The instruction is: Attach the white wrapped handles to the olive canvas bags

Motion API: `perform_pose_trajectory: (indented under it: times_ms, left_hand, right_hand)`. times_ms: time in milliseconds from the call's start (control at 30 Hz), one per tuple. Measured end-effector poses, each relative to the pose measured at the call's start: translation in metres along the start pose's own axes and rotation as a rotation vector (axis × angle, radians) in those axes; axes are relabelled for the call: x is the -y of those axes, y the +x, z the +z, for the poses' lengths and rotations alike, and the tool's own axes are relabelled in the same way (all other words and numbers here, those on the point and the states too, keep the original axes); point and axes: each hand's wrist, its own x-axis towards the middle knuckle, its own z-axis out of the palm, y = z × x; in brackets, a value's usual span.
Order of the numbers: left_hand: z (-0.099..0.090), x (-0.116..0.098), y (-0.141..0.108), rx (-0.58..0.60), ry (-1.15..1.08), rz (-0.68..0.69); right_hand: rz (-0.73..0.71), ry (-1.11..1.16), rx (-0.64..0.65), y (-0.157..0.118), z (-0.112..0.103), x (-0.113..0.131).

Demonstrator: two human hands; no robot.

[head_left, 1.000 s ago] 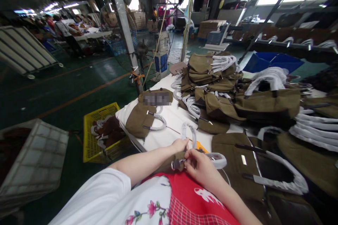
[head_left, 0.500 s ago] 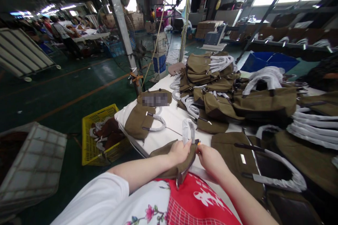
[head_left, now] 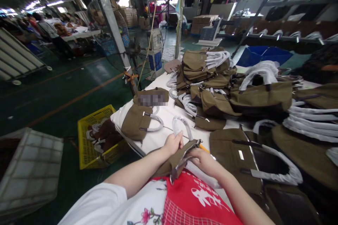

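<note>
An olive-brown handbag [head_left: 165,164] lies across my lap at the table's front edge, its zipped opening spread toward the right. My left hand [head_left: 173,144] is closed on the bag's near side, at the base of its plastic-wrapped handle [head_left: 182,123]. My right hand [head_left: 204,160] has its fingertips at or just inside the opening, where they are partly hidden. A slim orange tool [head_left: 202,147] lies along that hand, its kind unclear. Just right of it rests another olive bag [head_left: 227,147] with wrapped handles.
Olive bags [head_left: 206,63] are piled at the back of the white table [head_left: 158,140]. Two smaller bags [head_left: 132,123] lie at its left end. On the floor stand a yellow crate [head_left: 84,151] with brown items and a white bin [head_left: 39,161]. A metal post [head_left: 111,24] rises beyond.
My right hand has moved down from the bag's top corner to its opening, which is wider now. More of the orange tool shows. My left hand and the handle have shifted slightly left.
</note>
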Motion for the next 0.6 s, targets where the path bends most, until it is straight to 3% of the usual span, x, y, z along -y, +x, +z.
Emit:
perform_pose_trajectory:
  times_ms: [67, 167, 267, 333, 400, 500, 600]
  left_hand:
    - [-0.012, -0.015, 0.003, 0.114, 0.268, 0.022]
    - [-0.042, -0.038, 0.012, 0.248, 0.854, 0.008]
    - [-0.076, -0.054, 0.028, 0.104, 1.149, -0.125]
    - [-0.097, -0.060, 0.033, -0.038, 1.182, -0.181]
    - [-0.112, -0.062, 0.028, -0.171, 1.173, -0.150]
    - [-0.127, -0.060, 0.003, -0.334, 1.083, 0.073]
    - [-0.145, -0.054, -0.025, -0.537, 1.023, 0.223]
  right_hand:
    - [0.053, -0.106, -0.082, 0.005, 0.001, 0.003]
    - [0.099, -0.335, -0.151, 0.004, 0.000, 0.017]
    - [0.051, -0.475, -0.157, -0.002, 0.004, 0.042]
    - [-0.022, -0.480, -0.148, -0.005, 0.009, 0.053]
    - [-0.066, -0.402, -0.158, -0.003, 0.010, 0.052]
    - [0.017, -0.172, -0.355, 0.007, -0.002, 0.016]
    - [0.377, -0.104, -0.489, 0.020, -0.020, -0.054]
